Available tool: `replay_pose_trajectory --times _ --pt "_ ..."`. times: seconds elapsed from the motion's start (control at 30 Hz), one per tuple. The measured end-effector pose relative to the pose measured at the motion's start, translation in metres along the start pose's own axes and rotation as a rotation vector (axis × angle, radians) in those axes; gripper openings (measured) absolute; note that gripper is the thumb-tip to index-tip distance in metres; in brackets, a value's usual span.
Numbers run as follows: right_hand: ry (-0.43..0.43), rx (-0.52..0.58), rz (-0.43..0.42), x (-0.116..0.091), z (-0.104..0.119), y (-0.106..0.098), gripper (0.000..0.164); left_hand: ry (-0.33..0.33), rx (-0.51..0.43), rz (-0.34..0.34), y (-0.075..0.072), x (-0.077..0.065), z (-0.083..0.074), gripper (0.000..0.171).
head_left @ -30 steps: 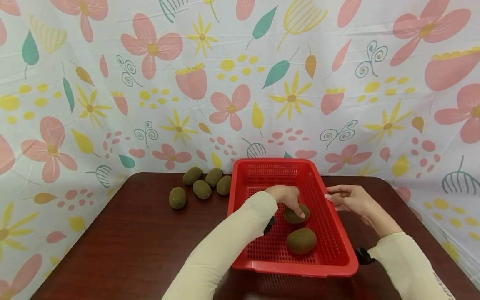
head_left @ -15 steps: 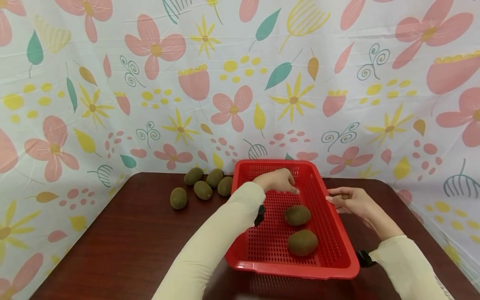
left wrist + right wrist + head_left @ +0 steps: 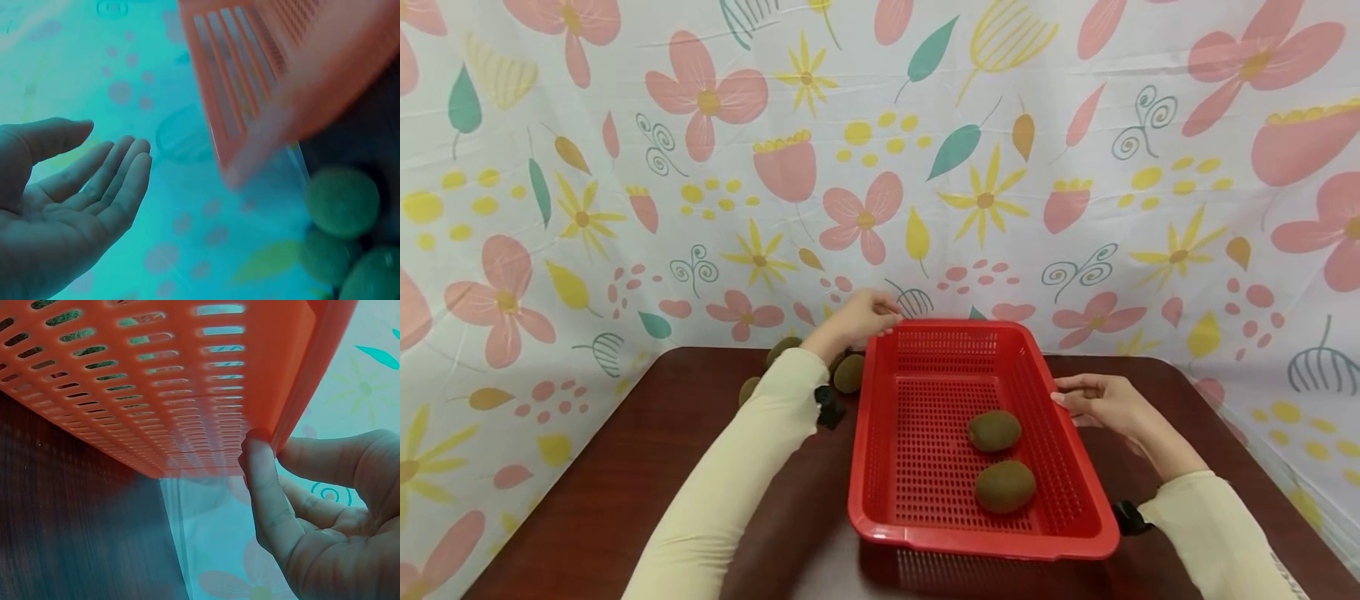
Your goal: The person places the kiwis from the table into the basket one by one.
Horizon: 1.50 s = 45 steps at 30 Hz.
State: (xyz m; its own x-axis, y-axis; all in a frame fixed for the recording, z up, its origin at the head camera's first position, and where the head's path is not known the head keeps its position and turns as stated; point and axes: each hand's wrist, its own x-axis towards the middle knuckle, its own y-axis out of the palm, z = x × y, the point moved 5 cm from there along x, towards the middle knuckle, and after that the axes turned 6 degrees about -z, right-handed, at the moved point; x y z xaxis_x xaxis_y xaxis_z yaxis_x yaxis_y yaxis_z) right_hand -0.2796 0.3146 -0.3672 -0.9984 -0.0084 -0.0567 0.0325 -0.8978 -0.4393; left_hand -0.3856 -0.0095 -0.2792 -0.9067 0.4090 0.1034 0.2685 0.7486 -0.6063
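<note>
Fingers of the left hand [image 3: 863,317] are gently bent, thumb parted from them, holding nothing; the hand hovers by the far left corner of the red basket [image 3: 985,546], apart from it. At the right rim, the right hand [image 3: 1101,407] pinches the edge between thumb and fingers. Two kiwis [image 3: 995,431] lie inside, toward the right. Left of the basket, loose kiwis [image 3: 849,374] sit on the table [image 3: 625,467], partly hidden by the left sleeve [image 3: 737,475]. Loading seems partway; the next move probably calls for lowering the free hand onto a loose one while the other steadies the rim.
</note>
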Motion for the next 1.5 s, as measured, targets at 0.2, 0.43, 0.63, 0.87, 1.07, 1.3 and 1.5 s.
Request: replay_pose_trajectory --times 0.2,0.43,0.63,0.87,1.07,1.3,1.5 --pt "0.006 0.011 -0.005 0.000 0.000 0.000 0.062 -0.083 -0.010 -0.145 -0.040 -0.017 0.035 0.031" --pt "0.008 0.023 -0.004 0.000 0.000 0.001 0.061 -0.204 0.160 -0.261 -0.079 -0.040 0.081 0.033" --pt "0.003 0.025 -0.005 0.001 0.000 0.000 0.061 -0.294 0.346 -0.299 -0.100 -0.058 0.127 0.037" --pt "0.004 0.031 -0.009 0.001 -0.002 0.000 0.061 -0.407 0.342 -0.247 -0.103 -0.076 0.166 0.040" --pt "0.005 0.021 -0.008 0.001 -0.001 0.000 0.062 -0.473 0.381 -0.231 -0.105 -0.083 0.183 0.038" --pt "0.001 0.025 -0.006 0.001 -0.002 0.000 0.062 -0.517 0.379 -0.219 -0.104 -0.086 0.189 0.024" --pt "0.005 0.040 -0.005 0.001 -0.003 0.000 0.061 -0.562 0.309 -0.217 -0.100 -0.090 0.197 0.022"
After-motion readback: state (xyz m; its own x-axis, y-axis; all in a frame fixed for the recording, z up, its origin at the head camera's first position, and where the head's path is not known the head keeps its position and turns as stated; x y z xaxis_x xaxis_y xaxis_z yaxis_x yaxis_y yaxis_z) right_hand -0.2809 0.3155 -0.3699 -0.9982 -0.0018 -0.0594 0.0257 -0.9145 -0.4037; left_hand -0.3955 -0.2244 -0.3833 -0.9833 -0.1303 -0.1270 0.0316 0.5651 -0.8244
